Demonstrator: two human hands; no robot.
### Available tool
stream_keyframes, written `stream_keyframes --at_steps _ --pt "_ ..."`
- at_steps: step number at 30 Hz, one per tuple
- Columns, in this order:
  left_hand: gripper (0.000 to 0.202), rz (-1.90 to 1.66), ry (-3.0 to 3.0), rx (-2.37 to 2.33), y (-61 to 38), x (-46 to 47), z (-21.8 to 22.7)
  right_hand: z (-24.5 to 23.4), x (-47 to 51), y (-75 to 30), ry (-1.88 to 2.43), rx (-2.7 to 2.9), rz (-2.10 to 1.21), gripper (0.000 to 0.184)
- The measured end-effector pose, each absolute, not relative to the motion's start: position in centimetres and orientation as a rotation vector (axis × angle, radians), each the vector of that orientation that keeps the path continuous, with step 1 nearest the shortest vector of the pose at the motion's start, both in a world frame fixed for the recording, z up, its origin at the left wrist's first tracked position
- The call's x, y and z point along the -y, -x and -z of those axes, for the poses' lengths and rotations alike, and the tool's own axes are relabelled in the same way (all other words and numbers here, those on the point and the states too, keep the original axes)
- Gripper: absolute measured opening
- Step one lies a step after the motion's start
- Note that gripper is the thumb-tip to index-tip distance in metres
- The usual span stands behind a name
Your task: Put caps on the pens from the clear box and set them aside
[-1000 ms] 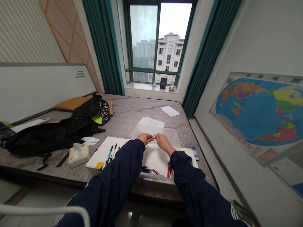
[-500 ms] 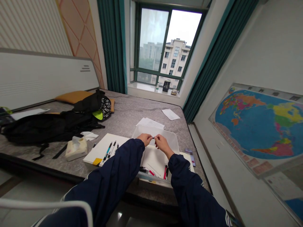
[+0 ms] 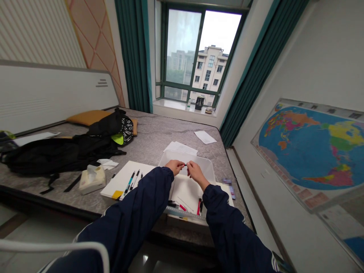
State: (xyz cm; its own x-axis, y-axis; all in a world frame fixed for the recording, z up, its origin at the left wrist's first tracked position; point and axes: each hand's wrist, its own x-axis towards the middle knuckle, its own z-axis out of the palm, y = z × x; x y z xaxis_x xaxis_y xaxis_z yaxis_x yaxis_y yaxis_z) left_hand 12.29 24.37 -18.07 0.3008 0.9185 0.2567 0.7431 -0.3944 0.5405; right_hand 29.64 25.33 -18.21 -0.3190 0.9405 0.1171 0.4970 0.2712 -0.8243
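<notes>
My left hand (image 3: 174, 166) and my right hand (image 3: 194, 171) meet over a clear plastic tray (image 3: 209, 165) and pinch a small pen (image 3: 184, 165) between them, one hand at each end. The pen is mostly hidden by my fingers. Several red and black pens (image 3: 199, 205) lie in the near end of the tray. To the left, a white pad (image 3: 122, 178) carries several more pens (image 3: 131, 180).
A tissue pack (image 3: 91, 178) and black clothing (image 3: 57, 153) lie on the grey surface to the left. Loose papers (image 3: 182, 147) sit beyond the tray. A small printed card (image 3: 229, 186) lies at the right edge. A world map (image 3: 313, 144) hangs on the right wall.
My head has turned a little, shifting the view. Both hands stay together on the pen over the tray, with barely any movement.
</notes>
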Motion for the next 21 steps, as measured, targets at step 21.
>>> stream_keyframes --at_steps 21 --pt "0.023 -0.855 -2.139 -1.518 -12.53 -24.01 17.44 17.70 -24.88 -29.74 1.378 1.907 -0.726 0.050"
